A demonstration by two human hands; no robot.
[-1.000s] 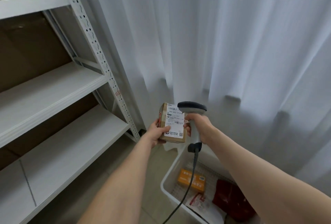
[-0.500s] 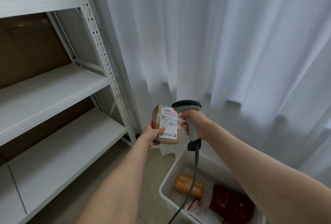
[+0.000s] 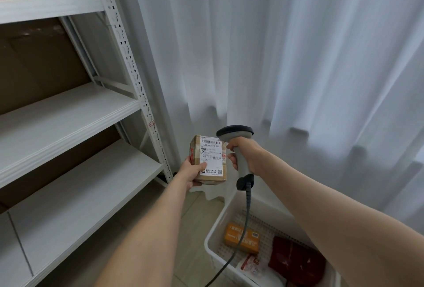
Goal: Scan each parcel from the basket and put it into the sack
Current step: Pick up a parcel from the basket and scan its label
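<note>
Below, basket [image 3: 213,237] holds orange parcel [image 3: 251,242], red pouch [image 3: 296,266], left hand [image 3: 191,173] grips box [image 3: 212,160]

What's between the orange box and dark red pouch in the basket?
Only the white plastic basket's bare perforated floor separates orange box and dark red pouch; head view.

The small brown cardboard parcel [image 3: 197,156] looks matt, with shiny tape along its side and a smooth white paper label [image 3: 212,157]. The grey-and-black handheld scanner [image 3: 242,168] is smooth, matt plastic. The white plastic basket [image 3: 218,227] has a perforated floor. It holds a matt orange cardboard box [image 3: 242,238] and a glossy, crinkled dark red plastic bag [image 3: 296,263]. The sheer white cloth curtain [image 3: 275,57] looks soft. The white shelf rack [image 3: 128,57] is painted metal.
</note>
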